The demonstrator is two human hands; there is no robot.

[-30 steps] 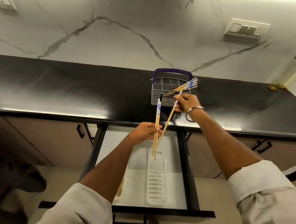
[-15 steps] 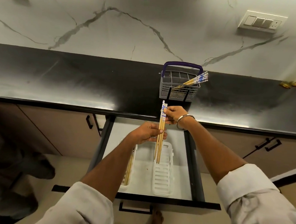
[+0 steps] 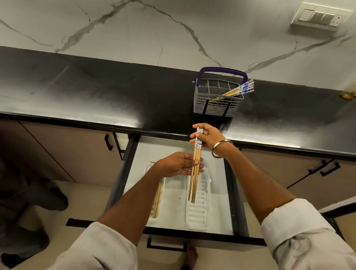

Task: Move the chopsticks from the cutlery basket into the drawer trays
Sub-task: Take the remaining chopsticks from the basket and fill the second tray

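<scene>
A small bundle of wooden chopsticks [image 3: 193, 183] with blue-and-white tops hangs upright over the open drawer [image 3: 178, 155]. My left hand [image 3: 177, 164] grips their middle and my right hand [image 3: 208, 137] pinches their tops. Their tips hover above the right white slotted tray [image 3: 201, 215]. The left white tray [image 3: 161, 184] holds several chopsticks [image 3: 157, 202], partly hidden by my left forearm. On the black counter stands the grey cutlery basket [image 3: 216, 106] with a purple handle; several more chopsticks [image 3: 237, 91] lean out of its right side.
The black counter edge [image 3: 69, 121] runs just behind the drawer. Closed cabinet doors with black handles flank it at left [image 3: 109, 142] and right [image 3: 327, 168]. A person's legs [image 3: 12, 197] are at the left on the floor, and my foot [image 3: 190, 258] is below the drawer front.
My right hand brought one more chopstick from the basket and joined it to those in my left hand. Both hands with the bundle have come down over the drawer.
</scene>
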